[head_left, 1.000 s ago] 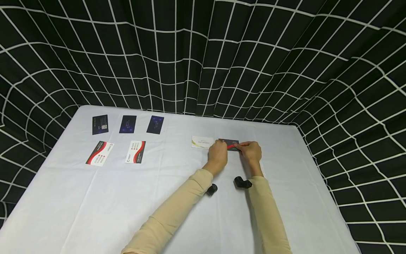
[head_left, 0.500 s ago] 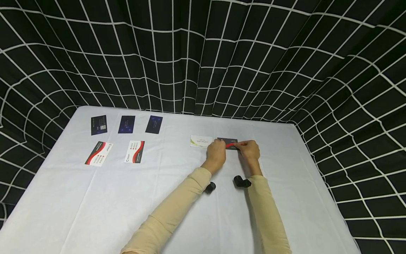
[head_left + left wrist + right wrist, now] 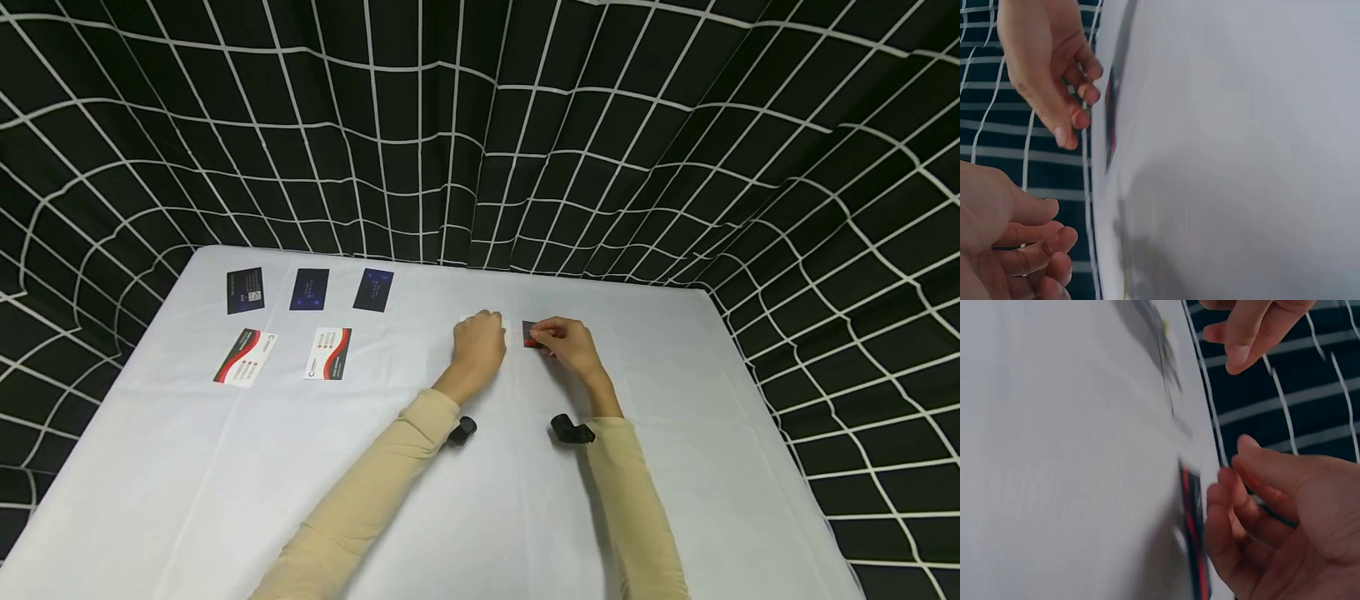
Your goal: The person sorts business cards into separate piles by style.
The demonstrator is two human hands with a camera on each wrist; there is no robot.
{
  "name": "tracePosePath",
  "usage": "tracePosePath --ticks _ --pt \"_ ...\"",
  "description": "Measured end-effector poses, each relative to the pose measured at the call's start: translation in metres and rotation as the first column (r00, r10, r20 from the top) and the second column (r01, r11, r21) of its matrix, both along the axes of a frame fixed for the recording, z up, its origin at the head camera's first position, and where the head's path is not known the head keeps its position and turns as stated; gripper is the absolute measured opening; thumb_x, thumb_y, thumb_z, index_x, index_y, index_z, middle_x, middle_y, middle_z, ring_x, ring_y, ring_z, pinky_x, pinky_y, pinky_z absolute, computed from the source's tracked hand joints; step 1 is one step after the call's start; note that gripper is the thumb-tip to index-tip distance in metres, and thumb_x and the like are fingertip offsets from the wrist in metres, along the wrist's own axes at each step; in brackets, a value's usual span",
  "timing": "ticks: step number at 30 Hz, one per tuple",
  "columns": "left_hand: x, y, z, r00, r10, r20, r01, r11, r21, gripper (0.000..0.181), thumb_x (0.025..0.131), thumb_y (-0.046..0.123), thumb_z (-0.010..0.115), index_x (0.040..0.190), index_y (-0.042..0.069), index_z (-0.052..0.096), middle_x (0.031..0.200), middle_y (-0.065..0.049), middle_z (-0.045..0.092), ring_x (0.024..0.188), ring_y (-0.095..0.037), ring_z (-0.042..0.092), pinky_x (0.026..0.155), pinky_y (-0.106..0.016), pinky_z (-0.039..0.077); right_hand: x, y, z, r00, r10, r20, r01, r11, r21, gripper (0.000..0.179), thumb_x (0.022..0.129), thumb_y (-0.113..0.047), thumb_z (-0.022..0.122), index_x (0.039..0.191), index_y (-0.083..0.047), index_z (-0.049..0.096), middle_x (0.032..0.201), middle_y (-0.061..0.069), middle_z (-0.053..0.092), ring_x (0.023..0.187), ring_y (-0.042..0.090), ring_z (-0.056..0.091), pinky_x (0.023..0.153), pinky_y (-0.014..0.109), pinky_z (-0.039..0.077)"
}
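In the head view my left hand (image 3: 480, 346) hovers over a white business card (image 3: 507, 333), covering most of it. The left wrist view shows that hand (image 3: 1016, 250) with loosely bent fingers and nothing between them. My right hand (image 3: 572, 346) is over a dark business card with a red stripe (image 3: 528, 335), hiding its right part. Seen from the right wrist, the right hand's (image 3: 1272, 525) fingers are relaxed and stand just beside the dark card (image 3: 1192, 531), which lies flat on the cloth. A blurred white card (image 3: 1165, 362) lies farther along.
Three dark blue cards (image 3: 309, 289) form a row at the table's back left. Nearer are two white cards with red waves (image 3: 327, 353). A white cloth covers the table (image 3: 420, 517). Black curtains with a white grid (image 3: 420, 125) surround its back and sides.
My left hand has moved left from the dark card to over the white card. My right hand has shifted slightly left over the dark card and let go of it.
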State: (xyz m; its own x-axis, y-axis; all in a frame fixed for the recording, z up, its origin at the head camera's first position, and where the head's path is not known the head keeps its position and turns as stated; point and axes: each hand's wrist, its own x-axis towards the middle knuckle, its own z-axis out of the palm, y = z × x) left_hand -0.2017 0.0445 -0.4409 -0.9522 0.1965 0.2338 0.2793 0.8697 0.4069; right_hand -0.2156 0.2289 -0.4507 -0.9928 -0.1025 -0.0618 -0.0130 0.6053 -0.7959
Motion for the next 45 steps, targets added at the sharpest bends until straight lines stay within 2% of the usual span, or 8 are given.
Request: tracePosePath --ticks 7,13,18,23,30,34,37,45 --pt "0.007 -0.081 0.009 0.987 0.158 -0.031 -0.156 0.985 0.071 0.023 0.089 0.012 0.069 0.107 -0.002 0.071 0.091 -0.018 0.071 0.083 -0.035 0.069 0.068 -0.045 0.055 -0.001 -0.063 0.013 0.966 0.259 -0.001 -0.259 0.965 0.042 0.022 0.092 -0.013 0.069 0.108 0.002 0.070 0.086 0.015 0.069 0.062 0.031 0.064 0.052 0.030 0.051" --pt "0.027 -0.142 0.011 0.952 0.299 0.069 -0.301 0.954 0.019 0.054 0.088 0.020 0.073 0.129 -0.010 0.055 0.111 -0.031 0.062 0.101 -0.045 0.058 0.083 -0.054 0.047 -0.003 -0.117 0.018 0.927 0.374 -0.011 -0.372 0.925 0.078 0.027 0.090 -0.016 0.072 0.112 -0.001 0.069 0.091 0.008 0.068 0.068 0.025 0.065 0.056 0.025 0.048" --pt "0.043 -0.171 0.011 0.915 0.355 0.193 -0.357 0.934 -0.027 0.085 0.090 0.032 0.070 0.147 -0.012 0.026 0.120 -0.038 0.052 0.108 -0.050 0.052 0.087 -0.057 0.042 -0.006 -0.168 0.019 0.896 0.443 -0.024 -0.437 0.890 0.127 0.039 0.088 -0.020 0.075 0.120 -0.001 0.066 0.105 0.010 0.069 0.088 0.022 0.066 0.075 0.029 0.052" --pt "0.056 -0.187 0.005 0.885 0.416 0.208 -0.408 0.909 -0.084 0.095 0.089 0.041 0.070 0.149 -0.012 0.020 0.124 -0.038 0.051 0.111 -0.050 0.053 0.087 -0.057 0.044 -0.010 -0.218 0.011 0.879 0.476 -0.031 -0.468 0.873 0.138 0.051 0.086 -0.021 0.077 0.129 0.000 0.060 0.128 0.015 0.060 0.116 0.028 0.059 0.100 0.036 0.046" --pt "0.071 -0.199 -0.006 0.763 0.582 0.282 -0.537 0.813 -0.226 0.085 0.078 0.052 0.077 0.116 -0.019 0.047 0.110 -0.032 0.048 0.103 -0.043 0.049 0.080 -0.051 0.046 -0.006 -0.277 0.005 0.849 0.528 -0.012 -0.496 0.806 0.322 0.075 0.075 -0.032 0.086 0.136 -0.002 0.055 0.136 0.013 0.055 0.124 0.027 0.051 0.105 0.035 0.041" --pt "0.070 -0.205 -0.009 0.797 0.538 0.276 -0.519 0.843 -0.144 0.076 0.075 0.044 0.082 0.107 -0.017 0.051 0.104 -0.032 0.050 0.099 -0.044 0.051 0.077 -0.052 0.047 -0.004 -0.294 0.005 0.851 0.525 0.012 -0.462 0.737 0.494 0.082 0.067 -0.040 0.089 0.135 -0.006 0.058 0.127 0.010 0.061 0.114 0.025 0.053 0.097 0.034 0.044" --pt "0.068 -0.209 -0.011 0.816 0.512 0.270 -0.507 0.857 -0.092 0.075 0.072 0.040 0.085 0.105 -0.018 0.052 0.103 -0.032 0.051 0.098 -0.045 0.053 0.077 -0.053 0.047 -0.003 -0.298 0.004 0.866 0.499 0.040 -0.443 0.728 0.523 0.078 0.064 -0.041 0.090 0.130 -0.008 0.063 0.119 0.009 0.064 0.107 0.024 0.054 0.093 0.033 0.044" --pt "0.065 -0.218 -0.013 0.844 0.474 0.253 -0.499 0.865 0.045 0.067 0.066 0.029 0.091 0.102 -0.011 0.050 0.095 -0.031 0.060 0.090 -0.046 0.059 0.075 -0.053 0.045 -0.007 -0.290 0.001 0.906 0.421 0.037 -0.410 0.855 0.318 0.070 0.061 -0.028 0.093 0.118 -0.006 0.058 0.108 0.007 0.065 0.095 0.020 0.058 0.084 0.029 0.046"
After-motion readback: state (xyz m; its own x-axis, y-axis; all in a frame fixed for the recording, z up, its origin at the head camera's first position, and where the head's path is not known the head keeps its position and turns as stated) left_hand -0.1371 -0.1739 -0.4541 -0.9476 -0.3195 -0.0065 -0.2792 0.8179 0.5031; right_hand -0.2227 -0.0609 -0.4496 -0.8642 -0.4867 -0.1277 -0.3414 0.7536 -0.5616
